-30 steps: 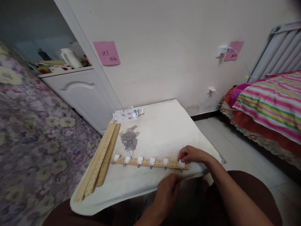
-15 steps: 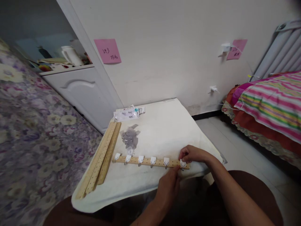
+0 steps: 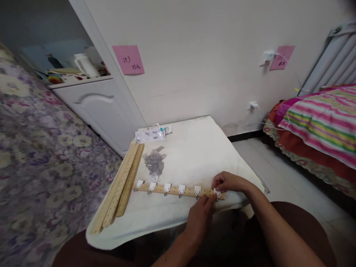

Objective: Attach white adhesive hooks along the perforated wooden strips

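A perforated wooden strip (image 3: 172,190) lies near the front edge of the cloth-covered table (image 3: 189,155). Several white hooks with metal prongs, such as this hook (image 3: 181,189), sit spaced along it. At the strip's right end, my right hand (image 3: 230,182) is closed in a pinch on the last white hook (image 3: 217,192), partly covering it. My left hand (image 3: 200,217) grips the strip's near edge just left of that hook, its fingertips on the wood and its thumb side hidden. Beyond the strip's left part rests a pile of small clear film pieces (image 3: 154,163).
More perforated wooden strips (image 3: 122,185) lie along the table's left side. Flat hook packages (image 3: 150,135) are at the back left corner. A floral curtain (image 3: 50,178) hangs at left, a wall with pink notes (image 3: 128,60) stands behind, and a bed (image 3: 322,122) is at right.
My left fingers have shifted slightly up onto the strip near the last hook. My right hand keeps its pinch there. The whole view has moved a little.
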`<state>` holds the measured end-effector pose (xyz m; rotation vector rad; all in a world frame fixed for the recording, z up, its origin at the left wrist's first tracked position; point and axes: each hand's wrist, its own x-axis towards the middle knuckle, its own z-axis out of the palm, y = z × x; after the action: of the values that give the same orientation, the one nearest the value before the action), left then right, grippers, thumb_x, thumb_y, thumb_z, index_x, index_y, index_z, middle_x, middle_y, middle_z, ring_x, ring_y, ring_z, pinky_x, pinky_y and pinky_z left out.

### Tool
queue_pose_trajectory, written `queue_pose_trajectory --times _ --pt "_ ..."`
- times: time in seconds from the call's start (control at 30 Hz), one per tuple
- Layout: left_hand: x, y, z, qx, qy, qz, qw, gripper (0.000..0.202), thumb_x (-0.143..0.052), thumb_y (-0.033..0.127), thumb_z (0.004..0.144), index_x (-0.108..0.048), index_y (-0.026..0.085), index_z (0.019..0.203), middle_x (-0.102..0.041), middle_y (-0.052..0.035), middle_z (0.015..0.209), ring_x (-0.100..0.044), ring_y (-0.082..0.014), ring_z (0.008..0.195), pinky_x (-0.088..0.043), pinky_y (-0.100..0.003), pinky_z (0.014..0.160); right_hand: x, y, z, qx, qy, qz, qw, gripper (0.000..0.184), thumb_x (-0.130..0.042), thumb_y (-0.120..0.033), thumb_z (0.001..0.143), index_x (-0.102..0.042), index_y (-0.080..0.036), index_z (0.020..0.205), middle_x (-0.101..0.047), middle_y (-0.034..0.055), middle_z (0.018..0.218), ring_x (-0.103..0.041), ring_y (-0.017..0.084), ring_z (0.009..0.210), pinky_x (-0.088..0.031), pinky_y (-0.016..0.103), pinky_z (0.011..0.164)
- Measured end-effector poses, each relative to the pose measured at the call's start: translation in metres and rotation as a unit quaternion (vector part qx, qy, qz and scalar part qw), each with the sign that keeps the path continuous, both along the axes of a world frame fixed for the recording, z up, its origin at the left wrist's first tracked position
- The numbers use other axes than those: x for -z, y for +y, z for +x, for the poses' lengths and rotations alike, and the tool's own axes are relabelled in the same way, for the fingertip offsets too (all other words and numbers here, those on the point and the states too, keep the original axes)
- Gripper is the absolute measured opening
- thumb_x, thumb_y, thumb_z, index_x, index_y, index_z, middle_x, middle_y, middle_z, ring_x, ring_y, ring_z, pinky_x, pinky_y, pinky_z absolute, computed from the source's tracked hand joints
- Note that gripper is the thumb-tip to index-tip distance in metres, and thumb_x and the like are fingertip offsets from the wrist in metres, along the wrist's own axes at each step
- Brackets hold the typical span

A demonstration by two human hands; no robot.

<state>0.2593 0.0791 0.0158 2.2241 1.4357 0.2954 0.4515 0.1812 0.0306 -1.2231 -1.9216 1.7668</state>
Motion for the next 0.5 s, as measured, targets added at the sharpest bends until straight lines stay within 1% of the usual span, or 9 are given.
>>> queue_pose_trajectory --times 0.1,0.2,0.37,0.5 --pt "-0.001 0.0 0.001 -0.009 0.001 -0.004 1.0 0.052 -0.038 0.013 0.085 -0.043 0.029 0.134 -0.058 -0.0059 0.107 -0.056 -0.02 0.091 -0.045 -0.031 0.08 -0.003 -0.001 0.0 0.001 -0.002 0.004 1.0 0.023 -0.055 -0.013 0.06 -0.069 -0.014 0.078 -0.061 -0.0019 0.062 -0.052 0.009 0.056 -0.04 0.02 0.053" --pt "-0.001 0.0 0.001 -0.005 -0.005 0.001 1.0 0.051 -0.037 0.014 0.085 -0.043 0.029 0.134 -0.058 -0.0063 0.105 -0.056 -0.0202 0.091 -0.044 -0.031 0.079 -0.004 -0.002 0.0 0.003 -0.004 0.014 1.0 0.023 -0.055 -0.013 0.06 -0.069 -0.014 0.078 -0.062 -0.0014 0.064 -0.051 0.009 0.057 -0.04 0.02 0.054" --pt "0.0 0.0 0.0 -0.007 -0.018 0.002 1.0 0.05 -0.037 0.016 0.087 -0.043 0.03 0.134 -0.058 -0.0056 0.104 -0.055 -0.0192 0.089 -0.044 -0.029 0.078 -0.009 -0.003 -0.001 0.006 -0.018 0.007 1.0 0.024 -0.054 -0.011 0.06 -0.069 -0.015 0.078 -0.062 -0.0014 0.064 -0.051 0.01 0.056 -0.041 0.021 0.055" --pt "-0.001 -0.001 0.001 -0.007 -0.013 0.008 1.0 0.048 -0.037 0.016 0.088 -0.045 0.029 0.133 -0.058 -0.0062 0.103 -0.055 -0.0196 0.088 -0.044 -0.029 0.076 -0.011 -0.004 -0.002 0.004 -0.02 0.017 1.0 0.024 -0.054 -0.011 0.06 -0.069 -0.015 0.078 -0.062 -0.0018 0.063 -0.05 0.009 0.056 -0.039 0.021 0.054"
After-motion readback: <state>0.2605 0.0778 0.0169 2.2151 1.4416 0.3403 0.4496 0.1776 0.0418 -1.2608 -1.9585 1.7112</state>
